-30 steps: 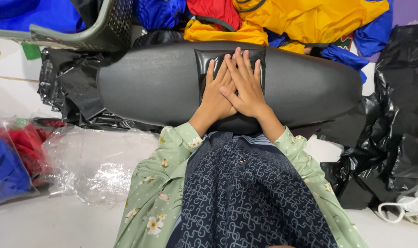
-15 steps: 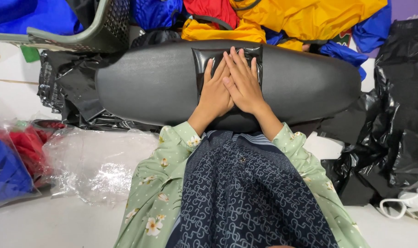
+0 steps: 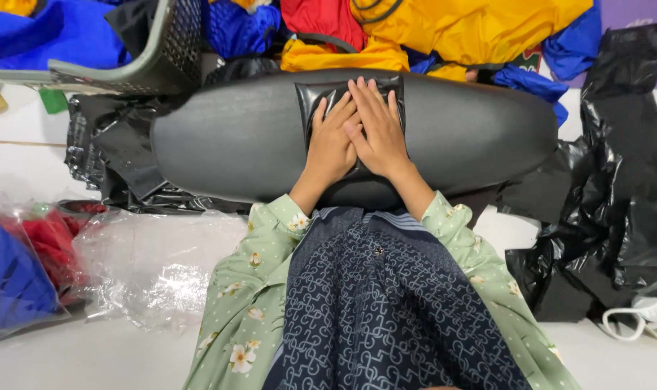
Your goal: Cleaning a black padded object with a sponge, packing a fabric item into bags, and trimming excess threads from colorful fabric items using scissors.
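- Black glossy plastic packet (image 3: 315, 97) lies flat on top of a long dark padded cushion (image 3: 227, 141), near its far edge
- Left hand (image 3: 330, 144) and right hand (image 3: 377, 130) both rest on the packet, fingers extended and flat, palms down, gripping nothing; the right partly overlaps the left
- Step in hand looks like pressing or smoothing the packet flat, perhaps squeezing air out, though what is inside is hidden
- Next move likely calls for even downward pressure, then a grasp at the packet's edge
- Clear plastic bags (image 3: 155, 267) lie to the left, black plastic sheeting (image 3: 617, 188) to the right, and a pile of yellow, red and blue garments (image 3: 473, 29) beyond
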